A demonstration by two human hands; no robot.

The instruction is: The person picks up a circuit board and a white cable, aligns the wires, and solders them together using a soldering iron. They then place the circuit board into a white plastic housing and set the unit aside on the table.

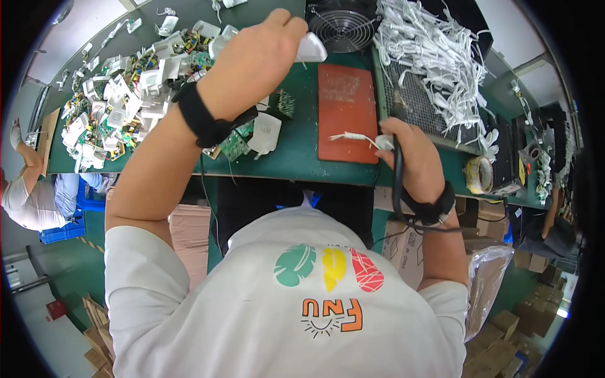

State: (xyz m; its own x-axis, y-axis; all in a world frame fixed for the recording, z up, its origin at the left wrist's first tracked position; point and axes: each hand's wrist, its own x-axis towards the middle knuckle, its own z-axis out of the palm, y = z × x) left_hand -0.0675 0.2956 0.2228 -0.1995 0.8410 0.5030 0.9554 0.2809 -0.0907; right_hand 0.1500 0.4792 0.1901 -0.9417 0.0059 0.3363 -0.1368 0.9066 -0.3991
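- A white plastic adapter shell (311, 48) is held in the grip of the left hand (255, 63), raised over the green-topped desk (302, 145) just in front of the round black wire-guarded fan (343, 26); the fingers are closed around the shell, so only its right end is seen.
- A dark-handled soldering tool (398, 165) with a black cord is clasped in the grip of the right hand (413, 157), low at the desk's near edge; a short white wire lead (354, 137) is pinched there too and lies out over the flat reddish-brown rubber mat (346, 113).
- The two hands are well apart. The tool's tip cannot be made out, so its nearness to the lead or the fingers cannot be told.
- Judged risk: the lead could be scorched, or a fingertip burnt, since wire and tool are kept in one hand.
- Judged risk: the shell could be knocked against the fan guard, being held so close to it.
- Judged risk: the black cord, which runs past the black wrist strap (435, 208), could snag and jerk the tool.
- Judged risk: the heap of white shells and green circuit boards (126, 94) beside the left forearm could be swept off the desk by it.
- A tangle of white cables (435, 57) is piled on a metal mesh tray (419, 104) to the right; loose ends could be dragged onto the mat.
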